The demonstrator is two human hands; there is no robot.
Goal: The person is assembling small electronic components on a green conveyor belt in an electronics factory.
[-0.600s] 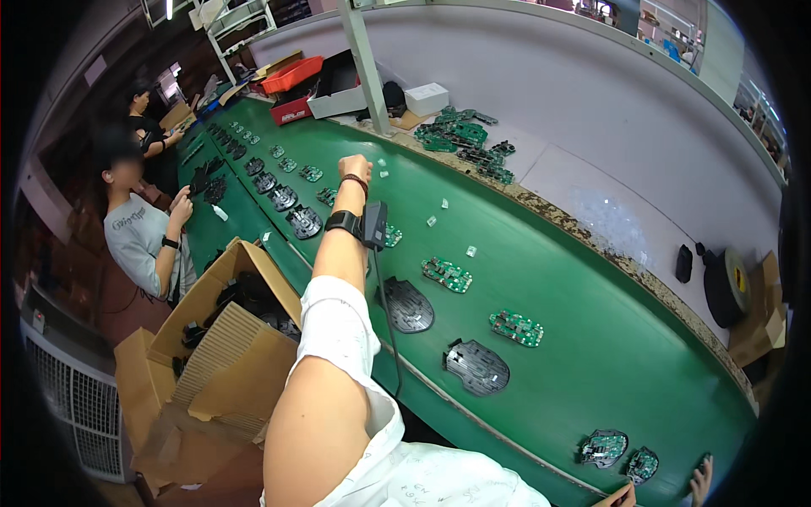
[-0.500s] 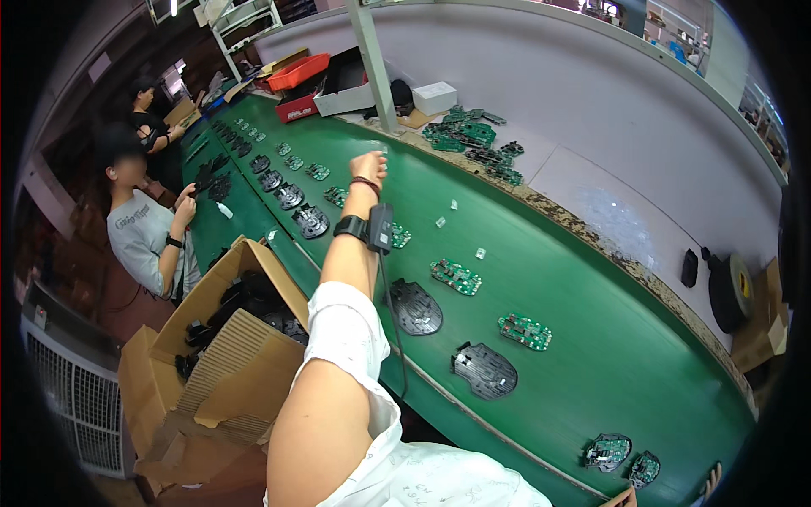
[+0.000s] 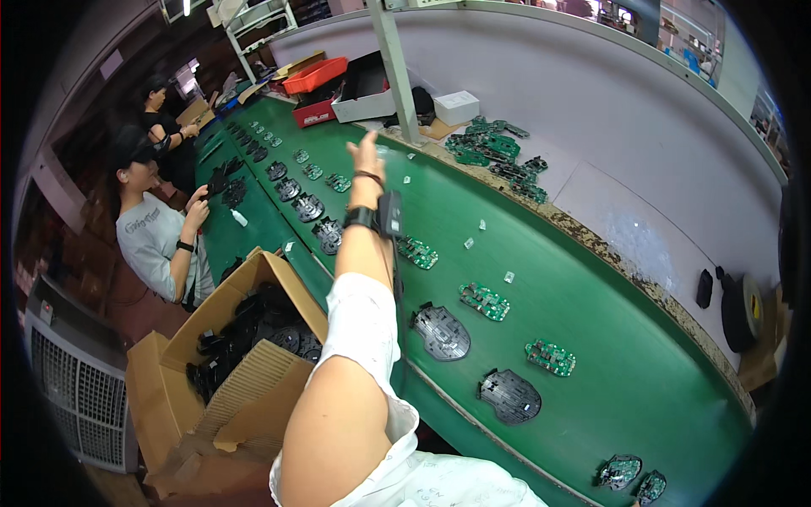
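My left hand (image 3: pixel 367 157) is stretched far over the green work surface (image 3: pixel 591 296), its fingers apart and nothing seen in them. Beside it lie small clear pieces (image 3: pixel 407 179), with more further right. Below my forearm runs a row of green circuit boards (image 3: pixel 484 302), and nearer to me a row of black mouse-shaped shells (image 3: pixel 441 331). At the lower right, two shells with boards in them (image 3: pixel 619 471) lie close together. Only a sliver of my right hand (image 3: pixel 637 504) seems to show at the bottom edge there; its fingers are hidden.
An open cardboard box (image 3: pixel 160 380) of black parts stands left of my arm. Two co-workers sit or stand at the far left; the nearer one's hands (image 3: pixel 199 203) hold a dark part. Boards are piled (image 3: pixel 494 148) on the ledge by a post (image 3: pixel 394 72). A black reel (image 3: pixel 743 313) stands at right.
My left hand has gone from closed fingers to spread ones. The whole view has shifted, so things sit lower and further right. The fingers at the lower right have nearly left the picture.
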